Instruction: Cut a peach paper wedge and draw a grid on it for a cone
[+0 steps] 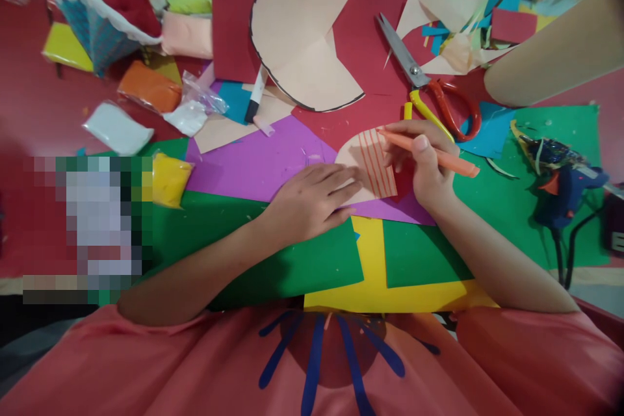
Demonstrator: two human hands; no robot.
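Observation:
My right hand [429,159] grips an orange marker [439,156], its tip at the upper edge of a cream paper piece [351,155] with a rounded end. Several orange stripes run across the right part of that piece. Lying flat with fingers stretched out, my left hand [319,195] rests on the left part of the paper and hides some of it. Purple paper [253,166] lies beneath, with green sheets [287,253] and a yellow sheet [373,260] nearer to me.
Beyond my right hand lie scissors [414,71] with red and yellow handles. A blue glue gun [568,192] and a cream paper roll [556,45] are at the right. A large cream cutout [297,19] sits at the back; clay packets [149,88] and a blue cone [104,32] are at the left.

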